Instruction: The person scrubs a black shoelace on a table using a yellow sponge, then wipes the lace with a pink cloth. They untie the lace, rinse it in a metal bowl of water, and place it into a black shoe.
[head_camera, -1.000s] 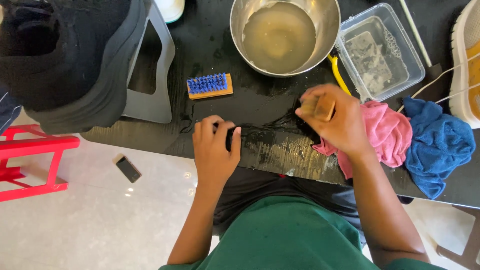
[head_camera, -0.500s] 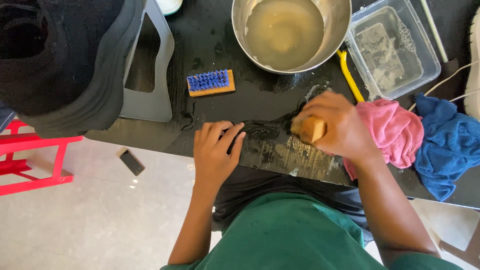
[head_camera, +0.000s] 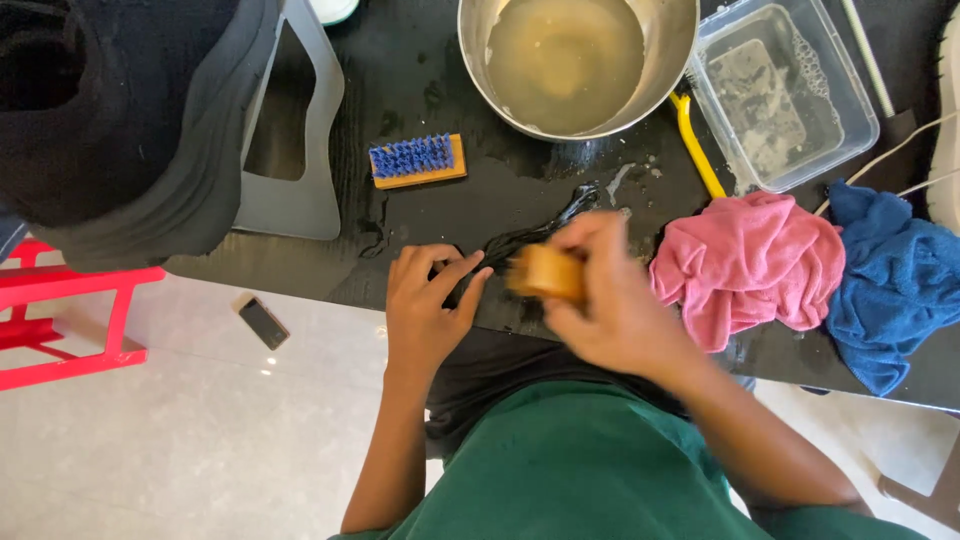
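pale tiled floor was seen below a wet black table (head_camera: 420, 70). far left, a red stool (head_camera: 60, 300) & a big dark shoe (head_camera: 110, 110) were seen on a grey stand (head_camera: 300, 190). a blue-bristled brush (head_camera: 417, 160) lay nr the middle. left hand (head_camera: 425, 310) was pressed flat, fingers spread, on a black lace (head_camera: 520, 240) at the table edge. right hand (head_camera: 600, 295) was closed round a wooden brush (head_camera: 545, 273), blurred, over the lace. behind: steel bowl (head_camera: 680, 40) w/ murky water, yellow handle (head_camera: 697, 145), clear tub (head_camera: 780, 90). right: pink cloth (head_camera: 750, 265), blue cloth (head_camera: 890, 280).
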